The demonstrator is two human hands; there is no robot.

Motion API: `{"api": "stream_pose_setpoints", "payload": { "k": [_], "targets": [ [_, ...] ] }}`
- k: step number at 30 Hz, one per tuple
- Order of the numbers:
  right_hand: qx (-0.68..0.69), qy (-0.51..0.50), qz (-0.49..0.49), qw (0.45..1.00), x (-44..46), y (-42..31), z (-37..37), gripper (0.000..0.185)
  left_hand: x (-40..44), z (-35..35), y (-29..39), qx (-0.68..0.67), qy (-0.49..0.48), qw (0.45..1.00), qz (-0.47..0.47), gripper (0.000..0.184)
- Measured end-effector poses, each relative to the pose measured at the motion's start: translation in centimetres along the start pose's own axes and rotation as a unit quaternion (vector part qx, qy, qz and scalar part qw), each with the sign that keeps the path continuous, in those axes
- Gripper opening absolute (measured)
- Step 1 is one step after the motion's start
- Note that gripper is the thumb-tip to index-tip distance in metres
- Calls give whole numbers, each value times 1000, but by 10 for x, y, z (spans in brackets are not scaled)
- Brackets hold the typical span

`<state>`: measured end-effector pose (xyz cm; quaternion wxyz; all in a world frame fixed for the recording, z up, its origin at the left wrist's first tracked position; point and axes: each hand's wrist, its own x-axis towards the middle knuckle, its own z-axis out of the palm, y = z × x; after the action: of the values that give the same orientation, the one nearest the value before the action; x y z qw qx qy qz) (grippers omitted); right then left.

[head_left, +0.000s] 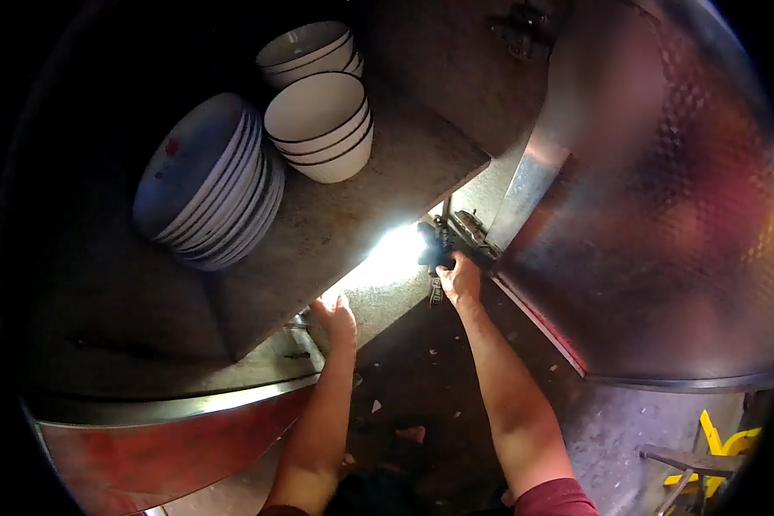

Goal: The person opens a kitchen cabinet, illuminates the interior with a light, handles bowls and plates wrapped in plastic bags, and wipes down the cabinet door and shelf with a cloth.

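Note:
My right hand (462, 279) is closed around a lit black headlamp (434, 245), whose lettered strap hangs below the fingers. Its bright beam points left, along the space under the wooden shelf (404, 163). At the shelf's lower edge is my left hand (337, 320), with the thumb apart from the fingers. Glare and the shelf edge partly hide those fingertips, and I see nothing held there. Just left of that hand is a metal hinge (297, 325); another hinge (475, 230) sits right of the headlamp.
On the shelf stand a tilted stack of plates (202, 185) and stacked white bowls (322, 120). A shiny metal cabinet door (628, 258) stands open at right, a red-faced door (172, 451) at lower left. Pale fragments (411, 433) litter the dark floor. A yellow object (714, 447) is lower right.

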<state>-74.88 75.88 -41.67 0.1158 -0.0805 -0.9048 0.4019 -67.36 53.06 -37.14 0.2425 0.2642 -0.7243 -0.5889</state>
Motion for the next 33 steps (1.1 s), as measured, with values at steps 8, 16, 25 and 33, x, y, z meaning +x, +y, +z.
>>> {"api": "stream_pose_setpoints", "payload": {
  "k": [8,16,25,33],
  "targets": [
    [231,44,13,972,-20,-32,-11,21,-55,5,9,-70,-149,986,-37,13],
    [617,-25,192,763,-126,-65,-84,9,-130,-39,41,-49,-336,929,-148,30],
    [668,100,149,722,-255,-152,-221,13,-172,-102,172,-32,-604,796,-25,53],
    [589,317,45,742,-311,-216,-382,20,-246,-157,309,-31,-715,684,139,28]
  ]
}}
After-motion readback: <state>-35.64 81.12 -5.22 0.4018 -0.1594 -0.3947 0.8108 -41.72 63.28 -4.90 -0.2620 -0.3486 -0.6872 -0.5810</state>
